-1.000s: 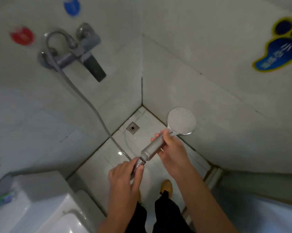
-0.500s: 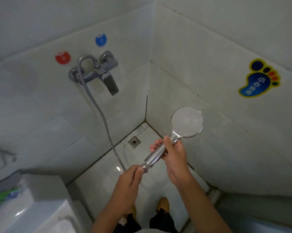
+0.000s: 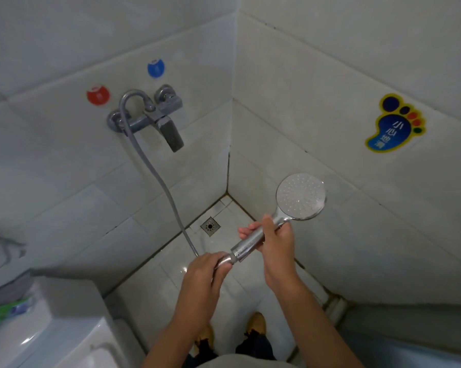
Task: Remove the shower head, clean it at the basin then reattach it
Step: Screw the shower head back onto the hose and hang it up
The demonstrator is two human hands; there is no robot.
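Right hand [image 3: 277, 243] grips the chrome handle of the shower head [image 3: 300, 197], spray face tilted up toward the camera. Left hand [image 3: 205, 274] pinches the nut where the hose [image 3: 155, 171] meets the handle. Hose loops up to the wall mixer tap [image 3: 155, 118], with red [image 3: 98, 95] and blue [image 3: 155, 68] dots above it. Floor drain [image 3: 210, 226] sits in the corner, and there's a foot-shaped sticker [image 3: 395, 123] on the right wall.

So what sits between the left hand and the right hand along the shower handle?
In the head view, a bare stretch of the shower head's chrome handle and its joint with the hose nut separate the left hand from the right hand.
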